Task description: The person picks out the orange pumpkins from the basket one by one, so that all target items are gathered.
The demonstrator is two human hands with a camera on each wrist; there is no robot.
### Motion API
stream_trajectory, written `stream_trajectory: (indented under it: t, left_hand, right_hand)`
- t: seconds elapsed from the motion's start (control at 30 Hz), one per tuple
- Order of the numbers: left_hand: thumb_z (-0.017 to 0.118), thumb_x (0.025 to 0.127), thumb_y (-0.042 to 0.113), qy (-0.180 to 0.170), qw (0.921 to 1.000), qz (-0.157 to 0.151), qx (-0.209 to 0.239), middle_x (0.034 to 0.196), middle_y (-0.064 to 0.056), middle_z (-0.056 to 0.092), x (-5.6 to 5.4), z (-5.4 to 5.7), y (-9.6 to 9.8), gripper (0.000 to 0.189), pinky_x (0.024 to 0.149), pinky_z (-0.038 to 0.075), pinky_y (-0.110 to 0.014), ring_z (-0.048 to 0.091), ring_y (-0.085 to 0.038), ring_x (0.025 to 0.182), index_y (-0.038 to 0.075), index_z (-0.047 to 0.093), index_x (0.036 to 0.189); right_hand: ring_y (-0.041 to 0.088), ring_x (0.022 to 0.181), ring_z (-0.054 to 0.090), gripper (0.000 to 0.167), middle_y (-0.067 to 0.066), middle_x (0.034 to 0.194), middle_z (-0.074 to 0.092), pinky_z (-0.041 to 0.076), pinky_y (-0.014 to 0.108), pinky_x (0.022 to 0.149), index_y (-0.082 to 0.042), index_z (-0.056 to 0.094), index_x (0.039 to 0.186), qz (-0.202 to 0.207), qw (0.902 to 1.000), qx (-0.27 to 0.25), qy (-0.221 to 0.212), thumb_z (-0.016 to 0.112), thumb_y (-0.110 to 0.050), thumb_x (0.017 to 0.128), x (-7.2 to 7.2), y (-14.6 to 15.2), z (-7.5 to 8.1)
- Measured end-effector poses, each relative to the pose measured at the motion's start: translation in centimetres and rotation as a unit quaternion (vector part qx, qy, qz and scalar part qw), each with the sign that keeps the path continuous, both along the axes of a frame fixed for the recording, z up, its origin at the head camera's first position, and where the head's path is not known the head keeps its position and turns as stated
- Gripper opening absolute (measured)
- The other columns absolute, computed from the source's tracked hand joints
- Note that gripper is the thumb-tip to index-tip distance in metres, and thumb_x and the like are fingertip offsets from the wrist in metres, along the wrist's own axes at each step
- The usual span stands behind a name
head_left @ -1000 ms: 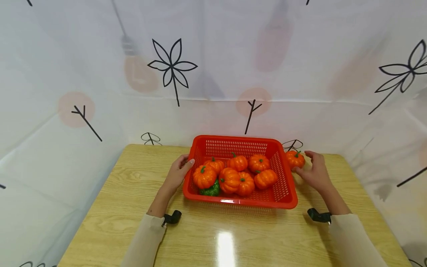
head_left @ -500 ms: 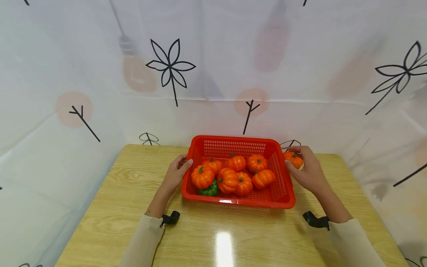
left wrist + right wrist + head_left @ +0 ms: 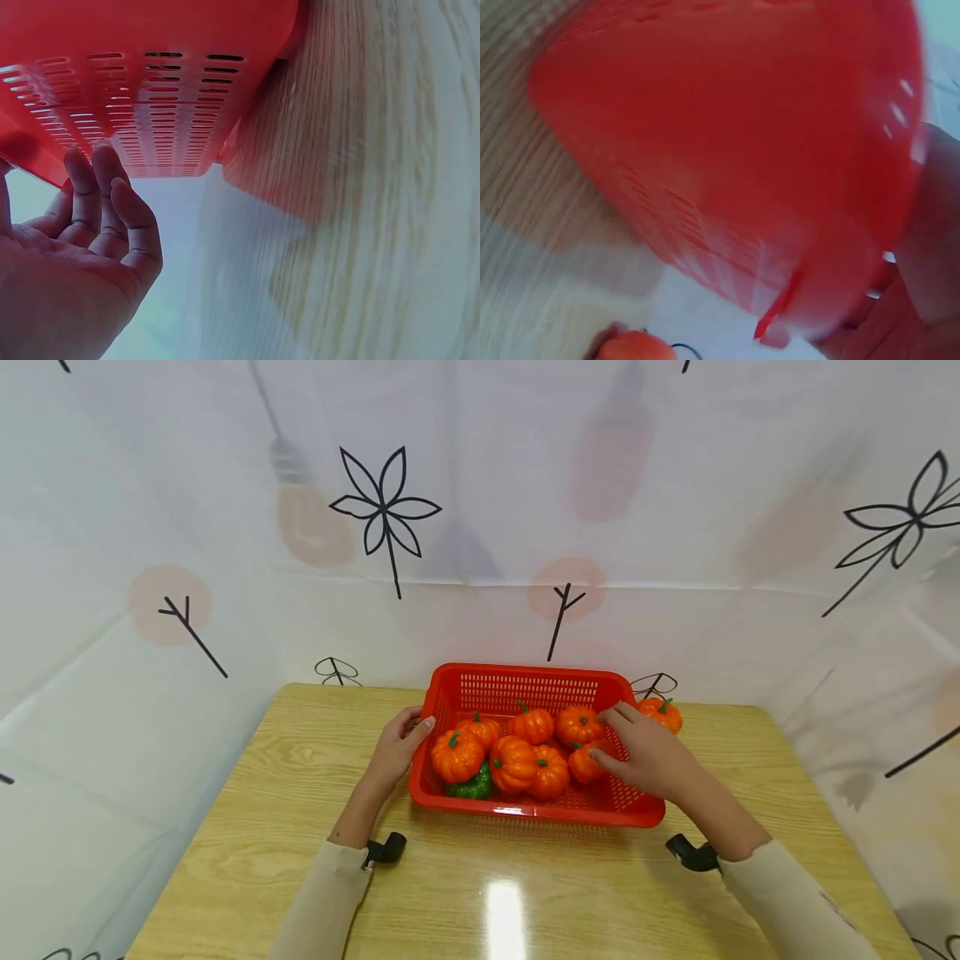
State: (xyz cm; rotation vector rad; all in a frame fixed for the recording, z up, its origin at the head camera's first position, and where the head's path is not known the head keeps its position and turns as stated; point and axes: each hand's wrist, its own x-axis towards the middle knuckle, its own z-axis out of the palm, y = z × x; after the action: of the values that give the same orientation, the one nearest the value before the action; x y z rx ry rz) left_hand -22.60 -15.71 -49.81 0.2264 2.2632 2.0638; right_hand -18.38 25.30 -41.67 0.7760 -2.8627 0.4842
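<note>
A red plastic basket (image 3: 525, 817) with slotted walls holds several small orange pumpkins (image 3: 458, 757) and a green one (image 3: 472, 783), partly hidden beneath an orange one. My left hand (image 3: 395, 747) grips the basket's left rim, thumb on top; in the left wrist view its fingers (image 3: 112, 195) curl up under the rim. Over the basket's right wall reaches my right hand (image 3: 647, 752), fingers apart and pointing at the two rightmost pumpkins. One of these, a ribbed pumpkin (image 3: 585, 766), is partly covered by the thumb. Another orange pumpkin (image 3: 662, 713) lies outside, behind the right hand.
The basket stands on a light wood-grain table (image 3: 315, 777) near its far edge. A white cloth (image 3: 480, 527) printed with leaves and twigs hangs behind and at both sides. Each wrist wears a black camera mount (image 3: 387, 848).
My right hand has moved left, from around the pumpkin outside to over the pumpkins inside the basket. That outer pumpkin stays beside the basket. The left hand keeps its grip on the rim.
</note>
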Motion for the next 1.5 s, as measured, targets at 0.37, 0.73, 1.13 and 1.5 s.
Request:
stream_trajectory:
  t: [0.37, 0.73, 1.13, 1.5]
  left_hand:
    - [0.064, 0.108, 0.027, 0.012, 0.9999, 0.01, 0.007, 0.131, -0.025, 0.066, -0.2, 0.2, 0.3, 0.046, 0.089, 0.062, -0.031, 0.068, -0.029, 0.111, 0.001, 0.058, 0.145]
    - [0.064, 0.108, 0.028, 0.017, 0.9998, 0.011, 0.003, 0.132, -0.024, 0.065, -0.3, 0.2, 0.2, 0.046, 0.089, 0.061, -0.03, 0.068, -0.028, 0.111, 0.0, 0.058, 0.145]
    - [0.064, 0.108, 0.031, 0.009, 0.9999, 0.008, 0.005, 0.133, -0.025, 0.065, -0.1, -0.1, 0.1, 0.048, 0.09, 0.062, -0.032, 0.068, -0.029, 0.112, 0.001, 0.058, 0.145]
    - [0.064, 0.108, 0.032, 0.003, 1.0, 0.003, 0.007, 0.135, -0.026, 0.064, 0.0, 0.0, 0.0, 0.051, 0.09, 0.061, -0.03, 0.066, -0.031, 0.114, 0.001, 0.057, 0.147]
  right_hand:
    - [0.028, 0.082, 0.064, 0.056, 0.013, 0.095, 0.063, 0.06, 0.048, 0.078, 0.001, 0.066, 0.117, 0.008, 0.9897, 0.137, -0.042, 0.083, -0.045, 0.091, -0.4, -2.1, -1.2]
    - [0.034, 0.091, 0.067, 0.063, 0.017, 0.103, 0.065, 0.061, 0.051, 0.083, 0.006, 0.062, 0.125, 0.003, 0.9842, 0.166, -0.061, 0.091, -0.031, 0.082, -0.6, -3.2, -1.7]
    - [0.033, 0.087, 0.065, 0.054, 0.012, 0.098, 0.064, 0.06, 0.051, 0.085, 0.0, 0.066, 0.116, 0.011, 0.9821, 0.186, -0.025, 0.087, -0.039, 0.085, -0.6, -3.4, -2.5]
    - [0.034, 0.086, 0.062, 0.054, 0.011, 0.102, 0.065, 0.059, 0.052, 0.081, -0.003, 0.067, 0.121, 0.024, 0.9817, 0.188, -0.021, 0.09, -0.03, 0.08, -0.1, -3.6, -1.9]
